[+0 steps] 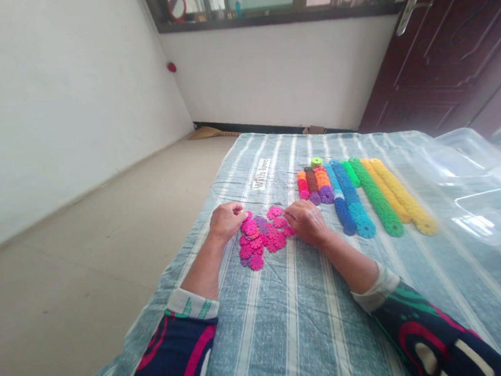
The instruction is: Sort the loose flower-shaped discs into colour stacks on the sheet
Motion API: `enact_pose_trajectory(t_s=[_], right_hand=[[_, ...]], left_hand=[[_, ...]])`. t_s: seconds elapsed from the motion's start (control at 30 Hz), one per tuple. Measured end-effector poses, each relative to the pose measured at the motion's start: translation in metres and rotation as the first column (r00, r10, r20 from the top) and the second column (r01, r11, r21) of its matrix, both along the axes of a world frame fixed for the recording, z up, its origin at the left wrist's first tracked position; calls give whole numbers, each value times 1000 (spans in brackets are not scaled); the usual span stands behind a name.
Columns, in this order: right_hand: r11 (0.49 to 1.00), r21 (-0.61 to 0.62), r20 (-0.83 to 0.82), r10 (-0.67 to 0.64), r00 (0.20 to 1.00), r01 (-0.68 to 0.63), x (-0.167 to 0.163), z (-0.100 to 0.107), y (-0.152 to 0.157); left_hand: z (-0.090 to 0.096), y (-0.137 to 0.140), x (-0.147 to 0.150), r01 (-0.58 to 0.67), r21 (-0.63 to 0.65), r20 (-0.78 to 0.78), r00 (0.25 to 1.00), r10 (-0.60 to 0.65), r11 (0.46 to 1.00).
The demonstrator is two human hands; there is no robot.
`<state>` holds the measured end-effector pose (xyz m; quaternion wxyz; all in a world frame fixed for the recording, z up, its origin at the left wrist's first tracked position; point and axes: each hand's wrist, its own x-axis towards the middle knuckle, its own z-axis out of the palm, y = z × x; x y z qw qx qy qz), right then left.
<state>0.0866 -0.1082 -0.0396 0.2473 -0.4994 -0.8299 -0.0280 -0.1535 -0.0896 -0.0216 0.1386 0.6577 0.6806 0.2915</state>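
Observation:
A loose heap of pink notched plastic discs lies on the striped cloth, with a few purple discs among them. At the heap's left edge is my left hand, its thumb and finger pinched on a pink disc. Across the heap, my right hand has its fingers bent together beside the pink discs; whatever they hold is hidden. Right of that hand, more discs lie in overlapping rows sorted by colour: blue, green and yellow, with shorter red, brown and orange rows.
Clear plastic containers stand along the table's right side. The striped cloth covers the table and carries "With love" lettering. Tiled floor lies to the left. Behind are a window ledge and a dark red door.

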Motion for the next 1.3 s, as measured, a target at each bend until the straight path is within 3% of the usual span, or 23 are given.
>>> enact_pose_trajectory(t_s=[0.2, 0.3, 0.47, 0.57, 0.77, 0.97, 1.17, 1.3], right_hand=[[1000, 9, -3, 5, 1000, -5, -1, 3, -1], [1000, 13, -13, -1, 1000, 1, -1, 2, 0], [997, 72, -157, 52, 986, -41, -3, -3, 2], [984, 130, -285, 153, 946, -119, -6, -6, 3], [972, 116, -407, 232, 883, -202, -12, -6, 2], [977, 46, -477, 206, 855, -210, -3, 5, 9], [996, 51, -409, -44, 912, 71, 47, 20, 32], [981, 34, -322, -171, 931, 192, 64, 17, 41]], left_hand=[[0, 1, -3, -90, 34, 55, 995, 88, 995], [1, 1, -2, -131, 88, 173, 978, 115, 987], [6, -5, 15, -47, 116, 559, 829, -26, 992], [13, -15, 33, 47, 109, 617, 780, -105, 993], [24, -32, 57, 218, 97, 625, 746, -231, 971], [23, -33, 57, 257, 109, 576, 771, -272, 960], [20, -22, 37, 191, 100, 283, 935, -212, 976], [22, -18, 20, 182, -1, 65, 981, -181, 983]])
